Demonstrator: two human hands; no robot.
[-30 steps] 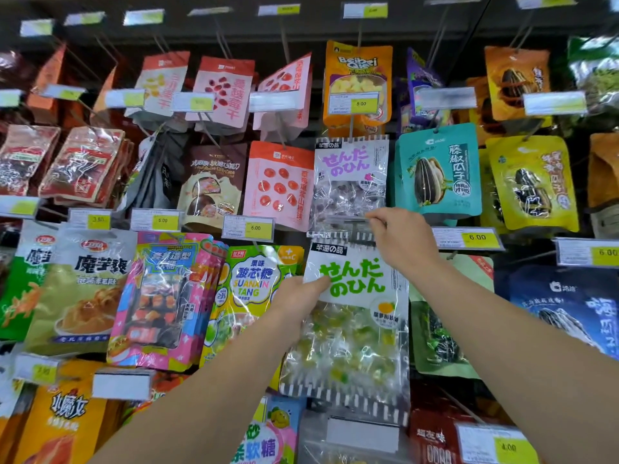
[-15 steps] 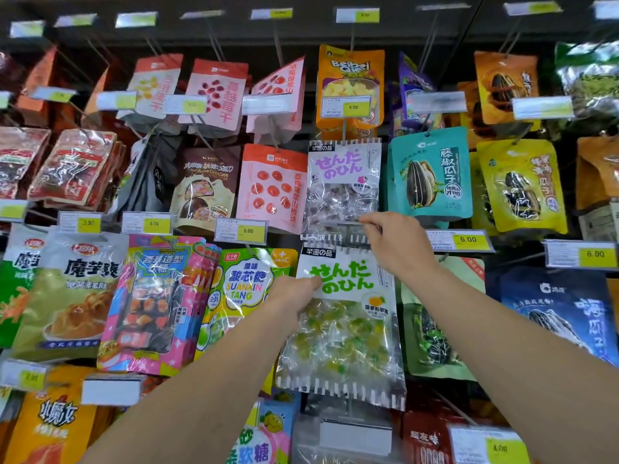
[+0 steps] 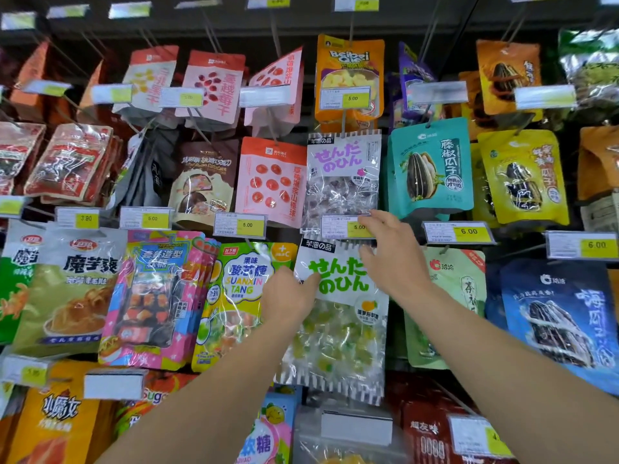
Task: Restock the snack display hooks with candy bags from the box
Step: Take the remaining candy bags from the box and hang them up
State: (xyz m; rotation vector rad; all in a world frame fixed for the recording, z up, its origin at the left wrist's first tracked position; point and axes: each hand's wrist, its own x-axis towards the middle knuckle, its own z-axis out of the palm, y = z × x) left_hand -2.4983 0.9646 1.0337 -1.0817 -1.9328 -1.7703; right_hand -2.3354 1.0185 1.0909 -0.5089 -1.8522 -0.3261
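Here the left hand point(image 3: 288, 296) grips the left edge of a clear candy bag with green lettering point(image 3: 338, 316), its thumb laid across the white header and the other fingers hidden behind the pack. The bag hangs in front of the display, between a fruit-candy pack point(image 3: 241, 296) just left of the left fingers and a pale green pouch point(image 3: 459, 296) beyond the right wrist. The right hand point(image 3: 393, 252) is at the bag's top right corner, fingers point(image 3: 371, 217) spread and loosely extended; the upper ones touch the yellow 5.00 price tag point(image 3: 348, 226) at the end of the hook, the lower ones lie over the header. Whether they pinch anything I cannot tell. Directly above the right fingers hangs a matching clear bag with purple lettering point(image 3: 343, 175), touching the tag's upper edge. To the right of those fingers sits a teal sunflower-seed pouch point(image 3: 432, 165), with a 6.00 tag point(image 3: 459, 232) beneath it.
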